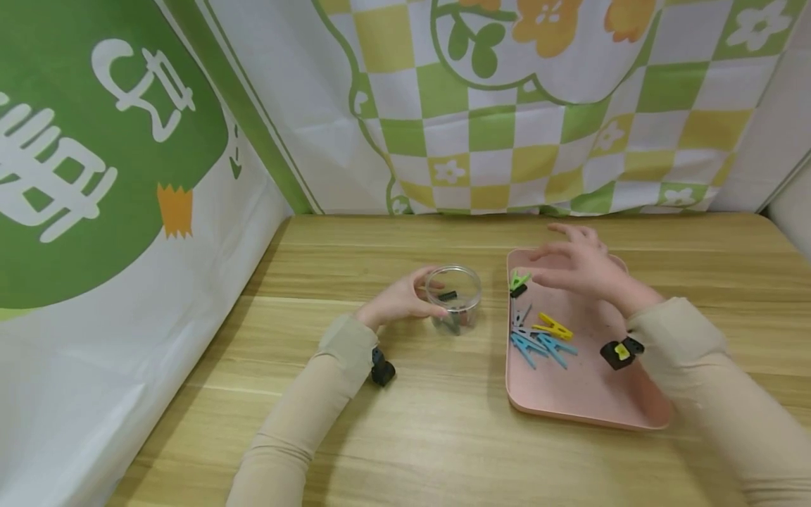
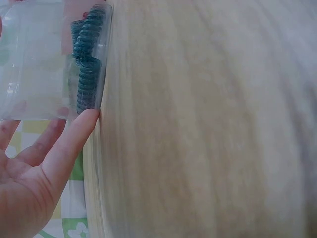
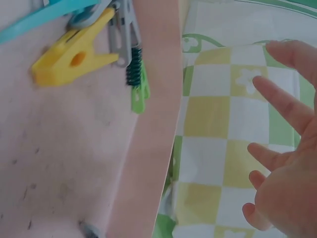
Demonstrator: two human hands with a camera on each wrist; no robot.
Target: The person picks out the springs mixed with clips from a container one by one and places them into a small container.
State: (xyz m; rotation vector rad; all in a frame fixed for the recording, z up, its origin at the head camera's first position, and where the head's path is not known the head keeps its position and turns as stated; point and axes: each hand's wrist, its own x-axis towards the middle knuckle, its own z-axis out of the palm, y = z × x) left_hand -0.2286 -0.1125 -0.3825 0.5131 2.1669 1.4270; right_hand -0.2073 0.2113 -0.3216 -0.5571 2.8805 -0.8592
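Observation:
My left hand [image 1: 405, 299] grips a clear round tub [image 1: 457, 315] from its left side, thumb and fingers around the wall. Inside it, the left wrist view shows dark green springy coils [image 2: 88, 82] near its base. Above the far part of a pink tray [image 1: 583, 387] hovers my right hand [image 1: 579, 271], fingers spread and holding nothing. Along the tray's left side lie a light green clothespin [image 1: 521, 279], a dark coil [image 3: 134, 69] beside it, grey clothespins [image 1: 521, 318], a yellow clothespin [image 1: 553, 326] and blue clothespins [image 1: 554, 348].
The wooden tabletop [image 1: 431, 422] runs under the tub and tray. A checked green-and-yellow cloth [image 1: 526, 141] hangs behind its far edge, and a green-and-white cloth [image 1: 247, 211] hangs on the left. Raised rims surround the tray.

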